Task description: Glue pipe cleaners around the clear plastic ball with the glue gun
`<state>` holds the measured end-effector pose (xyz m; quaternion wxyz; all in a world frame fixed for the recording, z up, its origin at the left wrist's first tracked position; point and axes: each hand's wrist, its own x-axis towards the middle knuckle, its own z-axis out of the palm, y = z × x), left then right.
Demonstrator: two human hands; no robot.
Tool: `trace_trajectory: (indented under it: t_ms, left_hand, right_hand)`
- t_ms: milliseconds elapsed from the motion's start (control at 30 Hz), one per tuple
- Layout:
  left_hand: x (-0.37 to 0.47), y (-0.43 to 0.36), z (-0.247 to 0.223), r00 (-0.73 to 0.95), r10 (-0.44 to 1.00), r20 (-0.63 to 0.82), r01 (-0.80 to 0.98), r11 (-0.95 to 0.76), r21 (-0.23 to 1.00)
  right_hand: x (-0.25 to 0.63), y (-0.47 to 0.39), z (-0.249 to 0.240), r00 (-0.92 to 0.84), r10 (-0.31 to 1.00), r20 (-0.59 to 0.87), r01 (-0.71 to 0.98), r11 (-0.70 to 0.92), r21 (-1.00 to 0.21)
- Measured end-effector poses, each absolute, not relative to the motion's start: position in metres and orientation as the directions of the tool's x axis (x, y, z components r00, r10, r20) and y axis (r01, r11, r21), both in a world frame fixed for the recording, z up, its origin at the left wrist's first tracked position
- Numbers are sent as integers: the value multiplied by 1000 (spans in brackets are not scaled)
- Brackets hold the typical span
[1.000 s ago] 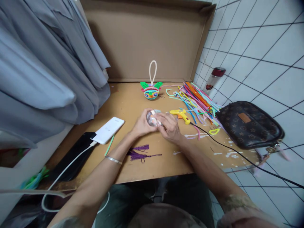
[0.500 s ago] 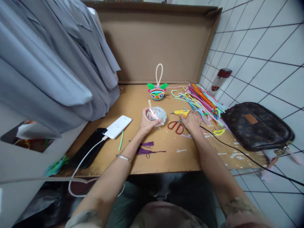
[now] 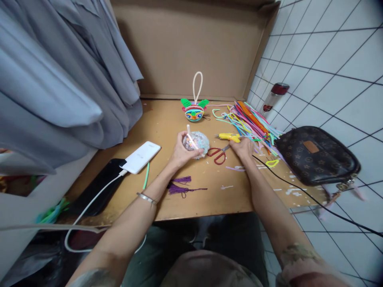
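The left hand (image 3: 180, 152) held a pale, glittery, rounded ball (image 3: 203, 144) above the near-middle of the brown tabletop (image 3: 221, 205), its grip spread moderately wide around the ball's left side, with the thumb reaching across the near edge. That hold seemed meant to steady the ball while leaving its right side and much of its top exposed. A slim, whitish stick (image 3: 189, 133) slanted across the ball, its upper end jutting past the far edge; whether the hand pinned it could not be told. The right hand (image 3: 243, 150) was at the handle end of a yellow glue gun (image 3: 229, 136), fingers drawn narrowly together, though whether they had closed on it could not be told. The gun's nozzle pointed left towards the ball, probably a handy direction for working on it. Red-handled metal scissors (image 3: 220, 153) lay between the hands, blades towards the right fingers and handle loops just beside the ball, apparently within easy reach. Beyond the ball stood a colourful, green-eared ornament (image 3: 194, 113) with a cream hanging loop, its face turned to the person, perhaps to be easily seen. Purple thread tassels (image 3: 179, 190) lay nearer the table's front edge.
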<state>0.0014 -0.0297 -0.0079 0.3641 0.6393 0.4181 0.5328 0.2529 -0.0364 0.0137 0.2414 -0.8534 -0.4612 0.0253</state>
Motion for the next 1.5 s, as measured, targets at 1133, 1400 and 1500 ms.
trace_trajectory:
  t_ms: [1133,1400,1500]
  left_hand:
    - [-11,-32,3,217,934,282,160,-320,934]
    - [-10,-33,4,216,935,280,169,-318,933]
    - [-9,-33,5,215,933,287,179,-327,928]
  right_hand:
    - [212,-58,25,155,677,720,876,243,-417]
    - [214,-57,25,141,701,699,872,247,-423]
    - [213,-57,25,135,713,688,871,246,-425]
